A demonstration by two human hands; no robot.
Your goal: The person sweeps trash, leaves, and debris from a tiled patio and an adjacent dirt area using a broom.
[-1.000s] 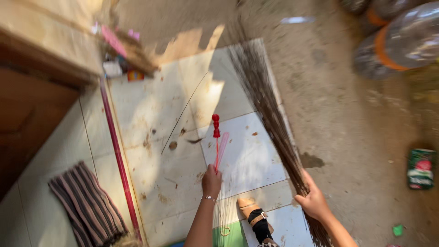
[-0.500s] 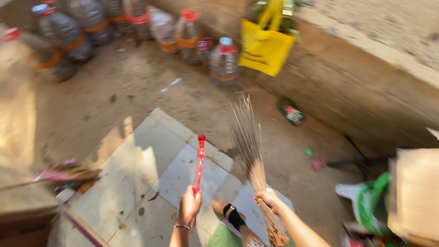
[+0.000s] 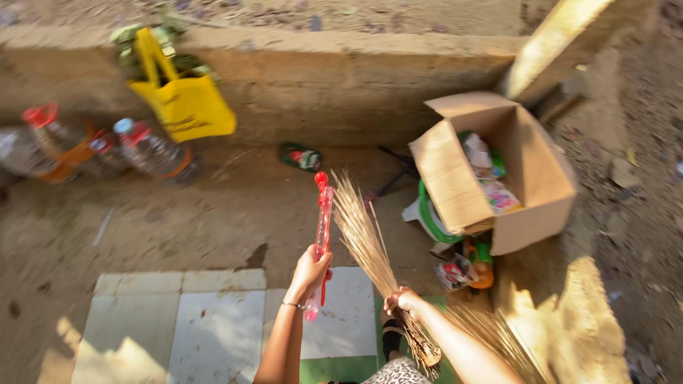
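Over dirt ground: red-pink plastic wand point(image 3: 322, 227), tan twig broom point(image 3: 370, 249).

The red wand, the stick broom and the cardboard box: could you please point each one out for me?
red wand point(image 3: 323, 213), head view, on its clear middle shaft.
stick broom point(image 3: 363, 235), head view, on the spread bristles.
cardboard box point(image 3: 541, 213), head view, on its sunlit front wall.

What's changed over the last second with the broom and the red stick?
The twig broom has swung up off the tiles: its bristles lay on the floor, now they fan upward, with the right hand gripping nearer its bound end. The view has turned from the tiled floor to a cardboard box by the wall. The left hand keeps hold of the red plastic wand; nothing was let go.
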